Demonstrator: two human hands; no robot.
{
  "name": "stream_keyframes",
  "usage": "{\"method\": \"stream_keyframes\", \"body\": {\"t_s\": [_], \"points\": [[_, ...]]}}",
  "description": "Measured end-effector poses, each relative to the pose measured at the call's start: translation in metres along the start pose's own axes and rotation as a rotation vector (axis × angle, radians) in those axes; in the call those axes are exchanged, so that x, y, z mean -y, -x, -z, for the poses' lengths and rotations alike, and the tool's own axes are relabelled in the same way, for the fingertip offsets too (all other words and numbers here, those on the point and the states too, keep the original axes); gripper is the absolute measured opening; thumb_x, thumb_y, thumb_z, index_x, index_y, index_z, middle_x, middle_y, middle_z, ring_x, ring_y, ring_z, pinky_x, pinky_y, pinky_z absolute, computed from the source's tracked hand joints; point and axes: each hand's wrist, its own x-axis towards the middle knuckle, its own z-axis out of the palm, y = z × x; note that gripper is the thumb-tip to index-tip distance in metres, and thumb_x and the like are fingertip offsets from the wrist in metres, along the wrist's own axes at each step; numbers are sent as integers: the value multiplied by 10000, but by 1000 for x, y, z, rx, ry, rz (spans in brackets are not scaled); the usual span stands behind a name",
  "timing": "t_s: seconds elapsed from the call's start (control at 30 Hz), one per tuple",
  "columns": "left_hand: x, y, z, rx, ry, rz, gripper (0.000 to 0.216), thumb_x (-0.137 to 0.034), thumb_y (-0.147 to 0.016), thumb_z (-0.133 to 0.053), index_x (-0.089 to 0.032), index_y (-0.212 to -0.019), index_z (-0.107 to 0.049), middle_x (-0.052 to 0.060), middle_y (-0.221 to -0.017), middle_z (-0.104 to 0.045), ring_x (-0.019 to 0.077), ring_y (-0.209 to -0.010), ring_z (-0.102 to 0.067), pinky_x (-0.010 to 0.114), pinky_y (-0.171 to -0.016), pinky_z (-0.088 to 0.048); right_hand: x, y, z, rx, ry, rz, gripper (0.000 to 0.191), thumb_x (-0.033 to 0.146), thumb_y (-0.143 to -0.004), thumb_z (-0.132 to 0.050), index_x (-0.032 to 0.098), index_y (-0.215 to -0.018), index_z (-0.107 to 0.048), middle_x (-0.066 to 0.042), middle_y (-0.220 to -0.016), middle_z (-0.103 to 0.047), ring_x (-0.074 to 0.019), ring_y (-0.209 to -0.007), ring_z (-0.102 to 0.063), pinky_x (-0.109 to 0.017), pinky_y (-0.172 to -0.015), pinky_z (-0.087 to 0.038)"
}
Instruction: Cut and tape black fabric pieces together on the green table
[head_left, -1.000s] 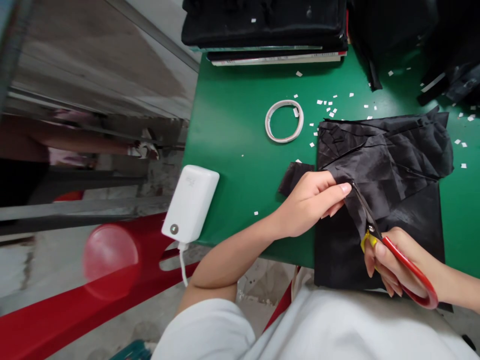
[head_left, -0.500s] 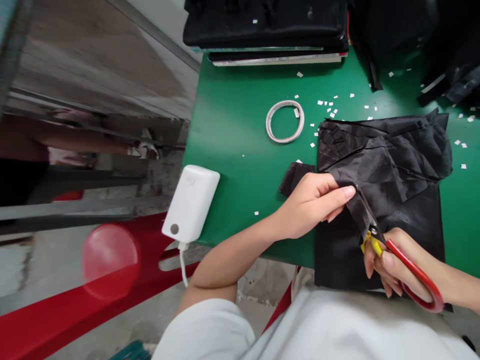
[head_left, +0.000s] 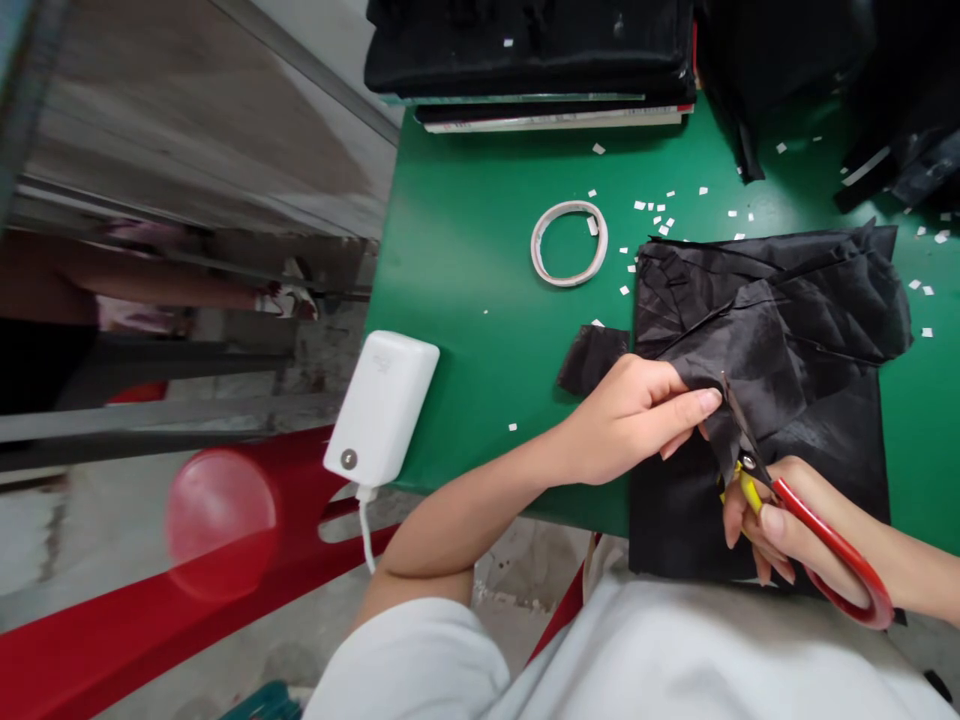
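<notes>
Between its thumb and fingers, my left hand [head_left: 637, 420] pinches an edge of thin black fabric [head_left: 757, 320]. My right hand [head_left: 795, 520] is wrapped round the handles of scissors [head_left: 832, 550] with red and yellow grips. Their dark blades point up and away from me, lying at the fabric edge just right of my left thumb. The crumpled fabric rests on a flat black folded piece [head_left: 682, 520] at the table's near side. A small black scrap [head_left: 592, 360] lies just beyond my left wrist.
On the green table [head_left: 450, 250] are a roll of white tape [head_left: 568, 280] and several white paper bits. A white power bank [head_left: 382, 405] with a cable sits at the left edge. Folded black fabric [head_left: 525, 60] is stacked at the back. A red stool [head_left: 225, 560] stands at left.
My left hand has shifted slightly right and toward me with the fabric edge. The scissor blades have swung a little, with their tips farther right. The scissors stay in my right hand.
</notes>
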Motion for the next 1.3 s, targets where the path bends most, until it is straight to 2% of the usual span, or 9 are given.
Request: {"method": "stream_keyframes", "body": {"t_s": [0.17,0.6,0.8,1.07,1.3], "points": [[0,1,1,8,-25,0,474,-441,-931,-558,-155,-558,-495,-41,-439,-460,56,-432,-407,191,-461,-299,1,1,0,-8,14,2,581,717,-923,-418,175,-741,-520,54,-548,-394,-75,-462,-415,-229,-502,-537],[-3,2,1,68,-124,-65,413,-258,-954,-484,-151,-555,-494,-37,-475,-488,56,-473,-445,176,-514,-333,-6,2,1,-15,-11,6,522,639,-967,-423,153,-841,-569,69,-566,-392,-73,-467,-422,-241,-532,-545],[-2,2,2,75,-151,-56,422,-271,-957,-481,-156,-551,-485,-37,-472,-495,56,-472,-454,174,-521,-342,-6,4,2,-19,10,-18,522,642,-958,-433,158,-827,-579,62,-557,-408,-87,-463,-442,-255,-536,-544],[-1,3,2,75,-153,-61,415,-291,-955,-473,-159,-562,-483,-37,-473,-485,58,-467,-442,176,-507,-338,-30,5,4,-60,18,-52,534,607,-989,-378,165,-805,-614,72,-471,-393,-96,-379,-427,-236,-460,-488],[0,2,2,71,-158,-71,406,-284,-953,-473,-158,-567,-484,-37,-479,-486,61,-474,-444,178,-510,-339,-21,4,3,-49,8,-77,569,638,-983,-350,174,-774,-604,72,-431,-417,-97,-360,-445,-234,-465,-513]]}}
